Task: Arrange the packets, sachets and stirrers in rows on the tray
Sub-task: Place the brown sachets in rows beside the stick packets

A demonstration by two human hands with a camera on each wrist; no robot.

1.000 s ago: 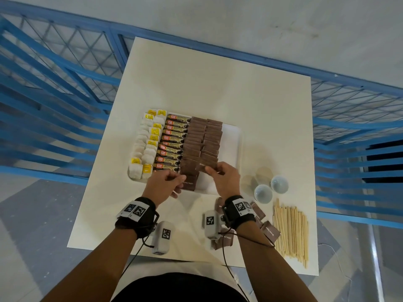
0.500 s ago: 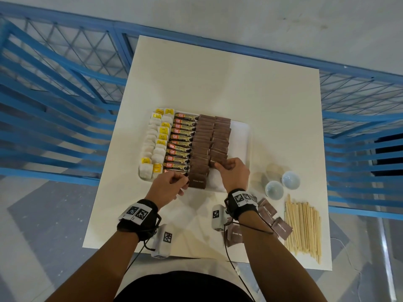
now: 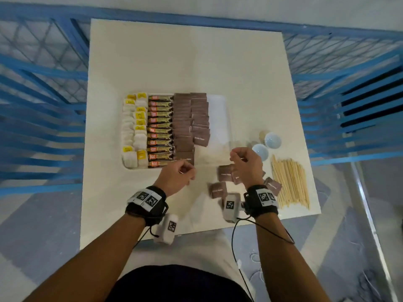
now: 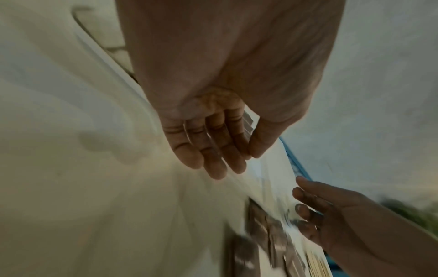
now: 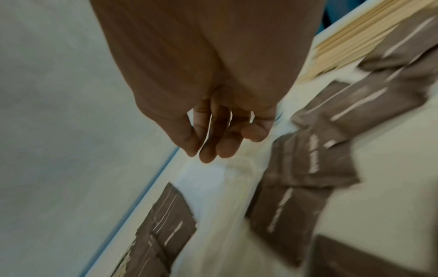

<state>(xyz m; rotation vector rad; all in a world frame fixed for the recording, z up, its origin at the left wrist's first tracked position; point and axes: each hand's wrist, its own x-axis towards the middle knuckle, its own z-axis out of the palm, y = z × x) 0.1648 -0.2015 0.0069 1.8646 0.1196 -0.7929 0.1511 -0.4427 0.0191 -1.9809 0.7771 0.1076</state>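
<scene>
Closest to the person, both hands hang just above the white table and hold nothing. The left hand has its fingers loose and a little bent, near the front edge of the tray. The right hand is the same, soft and loose with nothing in it, and it floats over the loose brown packets that lie in a messy bunch on the table, not yet on the tray. These packets look thin, flat and very light, and I think they will bend and slide easily, so the best way is to pinch one by its edge with thumb and finger, or slide it to lift a corner. Just to the right lie the wooden stirrers in a pile, also off the tray; they look stiff, thin and light, and may roll or scatter, so take a few together around the middle. A little farther are two small pale bowls. Farther still, the tray holds neat rows: white and yellow sachets on the left, long striped stick packets next, then two rows of brown packets, with bare tray on the right side
</scene>
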